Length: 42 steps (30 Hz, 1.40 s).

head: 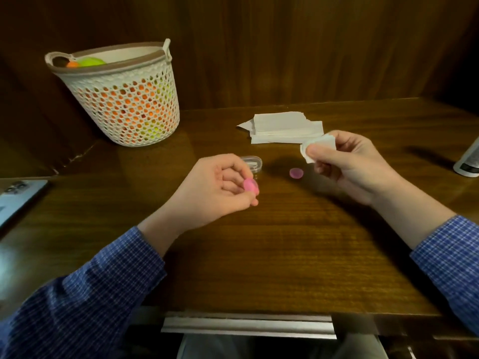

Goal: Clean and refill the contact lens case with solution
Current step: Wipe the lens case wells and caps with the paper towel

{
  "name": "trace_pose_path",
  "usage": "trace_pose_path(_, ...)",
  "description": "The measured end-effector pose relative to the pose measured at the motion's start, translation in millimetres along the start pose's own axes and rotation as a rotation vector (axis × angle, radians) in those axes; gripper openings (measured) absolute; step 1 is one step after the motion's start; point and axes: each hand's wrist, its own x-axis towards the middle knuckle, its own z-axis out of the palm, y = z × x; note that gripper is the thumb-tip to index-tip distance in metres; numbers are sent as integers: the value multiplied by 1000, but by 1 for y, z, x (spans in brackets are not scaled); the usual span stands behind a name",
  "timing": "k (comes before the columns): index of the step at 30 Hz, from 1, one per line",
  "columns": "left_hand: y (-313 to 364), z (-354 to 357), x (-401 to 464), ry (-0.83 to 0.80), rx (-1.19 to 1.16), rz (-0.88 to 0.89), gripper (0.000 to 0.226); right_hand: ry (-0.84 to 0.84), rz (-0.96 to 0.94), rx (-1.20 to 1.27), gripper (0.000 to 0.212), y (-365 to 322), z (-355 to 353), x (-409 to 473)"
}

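My left hand (220, 187) hovers just above the wooden desk (259, 255) and pinches a small pink piece of the lens case (251, 185) between thumb and fingers. Behind that hand a clear oval plastic box (252, 161) lies on the desk, partly hidden. A round pink cap (296, 173) lies flat on the desk between my hands. My right hand (344, 161) is raised to the right and grips a small folded white tissue (315, 147). The white solution bottle (469, 159) stands at the right edge, cut off by the frame.
A stack of white tissues (285, 126) lies at the back of the desk. A perforated white basket (119, 97) with orange and green items stands at the back left. A phone (18, 200) lies at the left edge. A metal rail (248, 325) runs under the desk's front edge.
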Motion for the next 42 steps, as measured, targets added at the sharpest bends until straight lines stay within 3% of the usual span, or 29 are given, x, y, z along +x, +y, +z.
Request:
trace_pose_path(5,-19,2,-40,151,343,-35,22,17,71,-25,27,2,4,0)
trace_pose_path(8,-19,5,-38,168,434,-91,24,37,116,-66,31,2,6,-1)
trace_pose_path(13,-10,16,-25,183,573,-183,37,114,152,-87,18,2,0,0)
trace_pose_path(17,12,27,-3,289,579,-28,41,191,218,-53,13,4,-15,9)
trace_pose_path(23,11,76,76,196,770,18,53,161,236,22,9,6,-22,15)
trace_pose_path(27,-4,90,98,182,725,-30,53,171,255,-1,6,11,-26,23)
trace_pose_path(31,-12,90,102,152,672,-61,22,179,260,-160,12,14,-22,28)
trace_pose_path(36,-3,86,89,190,584,51,9,111,205,-299,6,14,-19,27)
trace_pose_path(42,7,83,76,313,363,132,11,8,117,-346,7,12,-20,20)
